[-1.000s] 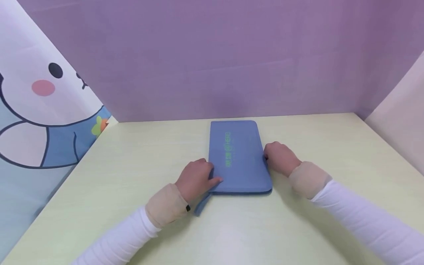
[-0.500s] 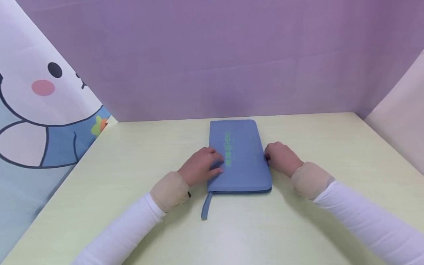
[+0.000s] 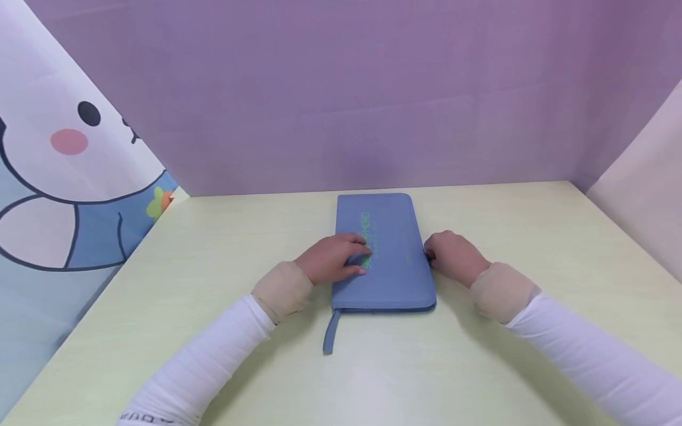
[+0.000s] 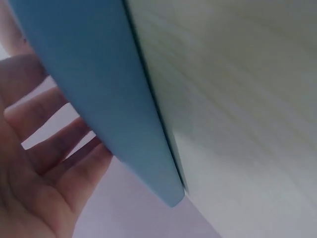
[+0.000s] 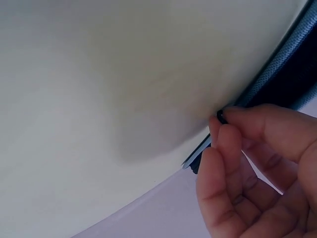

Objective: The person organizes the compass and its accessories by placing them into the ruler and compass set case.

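Note:
A flat blue zip case (image 3: 398,278) with green lettering lies on the table, its short strap (image 3: 331,332) trailing from the near left corner. My left hand (image 3: 333,258) rests on the left part of the cover with slightly bent, spread fingers. In the left wrist view those fingers touch the top beside the case's smooth spine (image 4: 109,104). At the right edge, my right hand (image 3: 455,258) pinches a small dark zipper pull (image 5: 221,117) between thumb and finger. The right wrist view shows a dark gap (image 5: 292,74) along the edge on one side of the pull.
The pale wooden table (image 3: 240,236) extends around the case. A purple backdrop (image 3: 373,94) rises at its far edge. A cartoon-printed sheet (image 3: 58,225) stands on the left and a pale panel (image 3: 650,189) on the right.
My left hand has moved from the near left corner by the strap up onto the cover, and the strap now hangs straighter. The right hand stays almost still at the right edge.

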`<state>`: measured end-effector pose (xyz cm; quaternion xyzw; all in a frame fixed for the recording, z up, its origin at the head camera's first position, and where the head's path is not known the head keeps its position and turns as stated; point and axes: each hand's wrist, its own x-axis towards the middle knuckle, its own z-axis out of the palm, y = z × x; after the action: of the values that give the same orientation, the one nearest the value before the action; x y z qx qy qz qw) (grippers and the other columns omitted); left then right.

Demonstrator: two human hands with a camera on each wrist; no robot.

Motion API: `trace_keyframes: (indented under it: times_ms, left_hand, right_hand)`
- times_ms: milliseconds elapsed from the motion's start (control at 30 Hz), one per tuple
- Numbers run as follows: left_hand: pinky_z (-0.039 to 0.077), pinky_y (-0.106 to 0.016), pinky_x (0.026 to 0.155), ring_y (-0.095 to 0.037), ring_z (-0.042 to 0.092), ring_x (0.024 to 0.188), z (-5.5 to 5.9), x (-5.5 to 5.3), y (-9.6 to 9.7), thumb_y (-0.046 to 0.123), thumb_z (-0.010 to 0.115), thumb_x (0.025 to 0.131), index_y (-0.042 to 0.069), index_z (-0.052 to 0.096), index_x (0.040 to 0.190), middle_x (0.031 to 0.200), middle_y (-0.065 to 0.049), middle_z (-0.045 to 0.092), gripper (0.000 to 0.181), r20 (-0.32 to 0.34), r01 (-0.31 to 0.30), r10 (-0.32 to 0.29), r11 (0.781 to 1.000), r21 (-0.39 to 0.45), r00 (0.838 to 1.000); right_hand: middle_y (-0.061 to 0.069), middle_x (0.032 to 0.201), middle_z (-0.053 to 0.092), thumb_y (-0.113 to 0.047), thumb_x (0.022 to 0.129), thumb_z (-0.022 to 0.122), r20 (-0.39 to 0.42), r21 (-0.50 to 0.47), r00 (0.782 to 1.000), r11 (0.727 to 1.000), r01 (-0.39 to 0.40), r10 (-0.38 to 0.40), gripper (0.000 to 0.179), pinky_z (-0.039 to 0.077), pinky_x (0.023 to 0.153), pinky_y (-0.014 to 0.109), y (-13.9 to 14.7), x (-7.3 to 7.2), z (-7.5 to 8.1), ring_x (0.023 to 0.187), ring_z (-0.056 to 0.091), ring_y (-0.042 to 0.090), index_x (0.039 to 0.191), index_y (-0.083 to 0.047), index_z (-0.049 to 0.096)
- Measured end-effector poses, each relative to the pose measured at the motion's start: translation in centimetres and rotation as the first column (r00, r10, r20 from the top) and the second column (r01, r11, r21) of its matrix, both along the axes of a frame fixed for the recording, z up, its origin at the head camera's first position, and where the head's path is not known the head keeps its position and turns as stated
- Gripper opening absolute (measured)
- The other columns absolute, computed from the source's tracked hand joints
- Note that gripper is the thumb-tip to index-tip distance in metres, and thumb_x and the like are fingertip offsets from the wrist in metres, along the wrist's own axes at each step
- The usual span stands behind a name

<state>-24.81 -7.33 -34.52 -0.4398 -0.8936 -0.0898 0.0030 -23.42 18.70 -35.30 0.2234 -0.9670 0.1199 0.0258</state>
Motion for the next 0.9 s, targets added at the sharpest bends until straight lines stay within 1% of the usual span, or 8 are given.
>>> trace_keyframes:
  times_ms: [200, 367, 467, 667, 733, 900]
  left_hand:
    - [0.042, -0.037, 0.100, -0.026, 0.054, 0.117, -0.3, -0.4, 0.5, 0.027, 0.067, 0.088, 0.005, 0.065, 0.117, 0.123, -0.012, 0.060, 0.037, -0.016, 0.003, -0.003, 1.000, -0.018, 1.000]
    - [0.043, -0.036, 0.099, -0.025, 0.055, 0.116, -0.8, -0.7, 0.7, 0.028, 0.068, 0.087, 0.006, 0.066, 0.116, 0.122, -0.011, 0.060, 0.037, -0.016, 0.005, -0.005, 1.000, -0.008, 1.000]
    - [0.044, -0.037, 0.098, -0.025, 0.056, 0.116, -0.9, -0.7, 0.6, 0.029, 0.068, 0.087, 0.006, 0.066, 0.116, 0.122, -0.011, 0.061, 0.037, -0.014, 0.007, -0.007, 1.000, -0.013, 1.000]
    - [0.044, -0.037, 0.098, -0.025, 0.056, 0.115, -0.7, -0.4, 0.3, 0.028, 0.068, 0.087, 0.007, 0.066, 0.117, 0.122, -0.011, 0.061, 0.037, -0.017, -0.014, 0.013, 0.999, -0.029, 1.000]
    - [0.044, -0.037, 0.099, -0.026, 0.055, 0.116, -0.6, -0.4, 0.2, 0.028, 0.068, 0.087, 0.007, 0.066, 0.117, 0.123, -0.011, 0.061, 0.037, -0.012, -0.016, 0.016, 0.999, -0.035, 1.000]
    - [0.043, -0.037, 0.100, -0.026, 0.054, 0.118, -0.7, -0.2, 0.2, 0.029, 0.067, 0.088, 0.007, 0.065, 0.118, 0.124, -0.011, 0.060, 0.038, 0.001, -0.022, 0.022, 0.998, -0.054, 1.000]
  right_hand:
    - [-0.003, 0.056, 0.029, 0.014, 0.070, 0.049, -0.013, -0.012, 1.000, 1.000, -0.001, 0.001, 0.037, 0.025, 0.051, 0.023, 0.7, 0.3, 0.0, 0.055, 0.031, 0.014, 0.052, -0.014, 0.032]
    - [-0.003, 0.055, 0.030, 0.013, 0.071, 0.046, -0.005, -0.013, 1.000, 1.000, 0.008, -0.008, 0.036, 0.026, 0.051, 0.024, 1.0, 0.3, -0.4, 0.056, 0.031, 0.014, 0.052, -0.014, 0.034]
    - [-0.003, 0.055, 0.030, 0.013, 0.071, 0.046, -0.023, -0.016, 1.000, 1.000, -0.006, 0.005, 0.036, 0.025, 0.051, 0.023, 0.9, 0.4, -0.6, 0.056, 0.031, 0.014, 0.052, -0.014, 0.034]
    - [-0.003, 0.055, 0.033, 0.013, 0.073, 0.049, -0.059, -0.024, 0.998, 0.999, -0.040, 0.038, 0.035, 0.027, 0.051, 0.023, 0.5, 0.7, -1.0, 0.056, 0.031, 0.014, 0.053, -0.013, 0.038]
    - [-0.003, 0.055, 0.034, 0.013, 0.073, 0.049, -0.055, -0.022, 0.998, 0.999, -0.038, 0.037, 0.035, 0.027, 0.051, 0.023, 0.4, 0.8, -1.1, 0.056, 0.032, 0.014, 0.052, -0.013, 0.039]
    - [-0.003, 0.054, 0.033, 0.013, 0.074, 0.050, -0.041, -0.020, 0.997, 0.998, -0.063, 0.062, 0.035, 0.028, 0.051, 0.023, 0.5, 1.2, -1.2, 0.055, 0.032, 0.014, 0.052, -0.013, 0.040]
